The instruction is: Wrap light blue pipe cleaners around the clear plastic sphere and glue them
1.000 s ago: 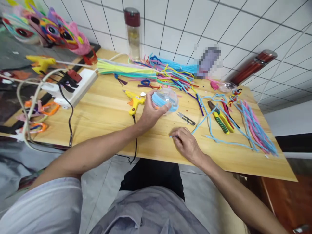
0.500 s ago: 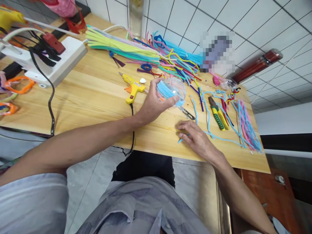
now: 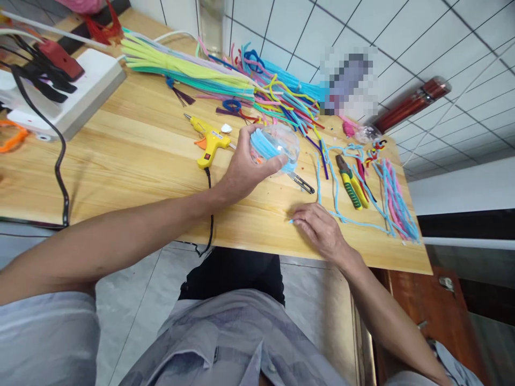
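Note:
My left hand (image 3: 250,163) is wrapped round a clear plastic container (image 3: 286,138) with light blue pipe cleaner (image 3: 265,143) laid along its side. Some orange shows inside or behind it, partly covered by my fingers. My right hand (image 3: 317,228) rests low over the table front, fingers pinched together. From its fingertips pokes the end of a short blue pipe cleaner (image 3: 291,221); the rest is hidden in the hand. Thread snips (image 3: 302,183) lie just below the container, between my two hands. Left of my left hand is a yellow glue gun (image 3: 209,140).
Pliers (image 3: 349,182) and loose blue pipe cleaners (image 3: 336,185) lie to the right, with a pink and blue bundle (image 3: 398,201) beyond. Pipe-cleaner bundles (image 3: 193,72) line the back. A white power strip (image 3: 88,91) with black cables stands at the left. A red cylinder (image 3: 414,104) leans by the tiled wall.
My right fingers have closed round the short blue pipe cleaner, which now shows only its tip. My left hand keeps hold of the container. The whole view has shifted slightly.

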A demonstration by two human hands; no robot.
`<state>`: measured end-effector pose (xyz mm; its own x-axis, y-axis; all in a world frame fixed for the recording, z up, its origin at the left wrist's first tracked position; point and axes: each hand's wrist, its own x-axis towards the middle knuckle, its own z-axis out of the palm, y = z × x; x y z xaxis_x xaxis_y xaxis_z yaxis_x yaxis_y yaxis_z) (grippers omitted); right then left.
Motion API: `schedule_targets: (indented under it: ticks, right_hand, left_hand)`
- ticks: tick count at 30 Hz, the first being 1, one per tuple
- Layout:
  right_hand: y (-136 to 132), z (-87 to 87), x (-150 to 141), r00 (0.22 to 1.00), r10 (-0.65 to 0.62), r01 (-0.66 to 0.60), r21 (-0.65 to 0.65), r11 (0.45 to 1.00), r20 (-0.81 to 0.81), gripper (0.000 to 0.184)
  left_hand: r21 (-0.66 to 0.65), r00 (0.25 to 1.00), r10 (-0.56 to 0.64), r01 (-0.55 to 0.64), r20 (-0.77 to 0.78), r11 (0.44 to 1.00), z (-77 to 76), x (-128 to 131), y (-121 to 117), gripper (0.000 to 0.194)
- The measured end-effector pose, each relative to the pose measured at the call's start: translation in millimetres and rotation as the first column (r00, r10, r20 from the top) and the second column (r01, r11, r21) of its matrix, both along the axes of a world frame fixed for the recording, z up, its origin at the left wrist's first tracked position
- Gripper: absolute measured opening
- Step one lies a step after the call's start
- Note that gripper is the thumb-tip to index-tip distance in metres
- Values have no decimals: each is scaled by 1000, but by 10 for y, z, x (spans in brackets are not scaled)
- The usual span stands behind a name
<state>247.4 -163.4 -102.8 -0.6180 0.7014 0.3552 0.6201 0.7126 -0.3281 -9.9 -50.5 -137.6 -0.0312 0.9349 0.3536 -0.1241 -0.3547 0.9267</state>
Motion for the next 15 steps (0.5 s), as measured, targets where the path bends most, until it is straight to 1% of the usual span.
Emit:
schedule_targets:
  ticks: [2, 4, 6, 7, 9, 11, 13, 15]
  right_hand:
    - [61, 60, -14, 997, -3, 7, 49, 999, -76, 16]
    - [128, 161, -22, 991, -36, 48, 95, 994, -128, 17]
    - [198, 285, -39, 978, -110, 129, 99, 987, -175, 15]
    - [231, 348, -54, 966, -160, 177, 72, 982, -201, 13]
    - [294, 464, -101, 923, -272, 270, -48, 962, -270, 16]
    - [351, 555, -163, 854, -378, 306, -241, 921, -358, 23]
    - [401, 618, -232, 764, -459, 252, -446, 859, -453, 32]
    - [441, 660, -296, 669, -527, 140, -606, 783, -525, 38]
  left_hand:
    - [-6, 1000, 5, -5, -21, 1000, 10, -7, 1, 85]
    - [-22, 1000, -2, 1, -20, 1000, 29, -6, -8, 85]
    - [-40, 1000, -12, 12, -5, 999, 59, -3, -27, 83]
    - [-50, 1000, -16, 16, 4, 999, 77, -4, -39, 82]
    - [-68, 1000, -17, 18, 22, 998, 114, -10, -59, 80]
    - [-80, 999, -12, 15, 34, 997, 142, -20, -69, 78]
    - [-89, 999, -13, 17, 39, 996, 155, -29, -68, 79]
    - [-99, 999, -24, 27, 36, 995, 157, -33, -62, 81]
